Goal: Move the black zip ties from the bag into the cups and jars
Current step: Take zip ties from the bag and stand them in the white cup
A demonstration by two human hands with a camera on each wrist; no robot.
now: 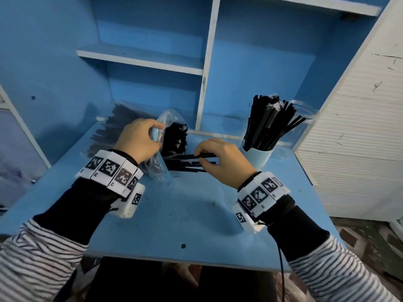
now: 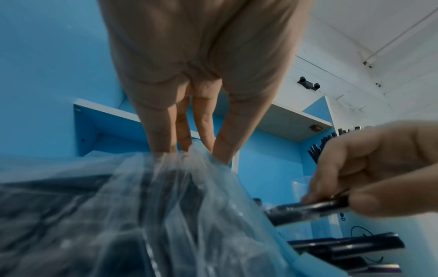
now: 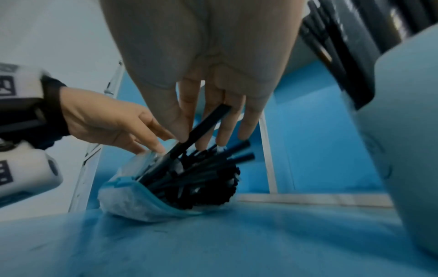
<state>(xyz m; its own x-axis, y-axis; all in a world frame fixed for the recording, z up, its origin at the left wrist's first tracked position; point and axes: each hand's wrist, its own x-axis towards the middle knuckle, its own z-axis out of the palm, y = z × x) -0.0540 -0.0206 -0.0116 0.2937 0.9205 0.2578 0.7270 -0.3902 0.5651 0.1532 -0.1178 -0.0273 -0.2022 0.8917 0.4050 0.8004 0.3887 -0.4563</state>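
Nearest the head camera, two forearms in striped sleeves with black cuffs, each carrying one white marker-covered wrist unit, reach over the blue worktop (image 1: 185,214). One clear plastic bag (image 1: 160,168) with a blue zip edge lies on its side at the worktop's centre, mouth toward the right, touching the surface. One paper cup (image 1: 258,160) stands at the right, packed with upright black zip ties; one clear jar (image 1: 305,118) lies just behind it. A second clear packet of dark ties (image 1: 115,129) rests at the far left, blurred. Black zip ties (image 3: 201,178), too many to count, fan out of the bag's mouth. Left hand (image 1: 139,140): fingers (image 2: 161,131) curled, pinching the bag's upper edge and holding the mouth raised. Right hand (image 1: 222,160): fingers (image 3: 227,121) loosely spread, with thumb and forefinger pinching a few ties partly out of the bag; exact number cannot be told.
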